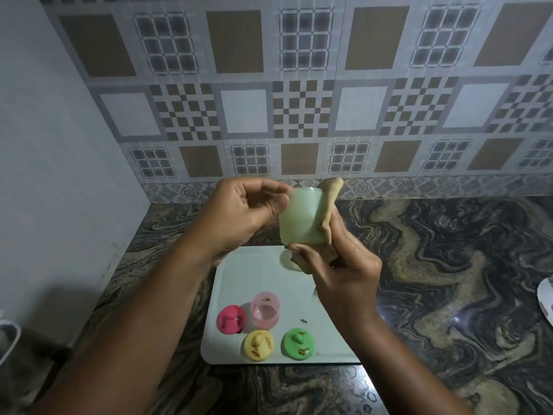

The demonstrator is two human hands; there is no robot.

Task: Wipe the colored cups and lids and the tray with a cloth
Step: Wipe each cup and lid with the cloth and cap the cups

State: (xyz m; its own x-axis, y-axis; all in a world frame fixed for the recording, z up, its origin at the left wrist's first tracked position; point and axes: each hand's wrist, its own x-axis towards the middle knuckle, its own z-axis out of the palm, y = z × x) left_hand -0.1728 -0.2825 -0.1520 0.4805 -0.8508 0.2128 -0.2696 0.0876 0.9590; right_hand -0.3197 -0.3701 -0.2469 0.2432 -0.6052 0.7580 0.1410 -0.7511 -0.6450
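Note:
A pale green translucent cup [300, 218] is held in the air above the white tray [248, 274]. My left hand [242, 214] grips its left side near the rim. My right hand [344, 265] holds a beige cloth [329, 205] against the cup's right side and base, with the cloth sticking up past the rim. On the tray stand a pink cup [265, 314], a pink lid [231, 319], a yellow lid [258, 345] and a green lid [299, 343]. Another pale object [287, 262] on the tray is mostly hidden behind my right hand.
The tray lies on a dark marbled counter [449, 280] that meets a patterned tile wall behind and a plain wall on the left. The rim of a white dish [545, 298] shows at the right edge. Small brown crumbs [304, 320] lie on the tray.

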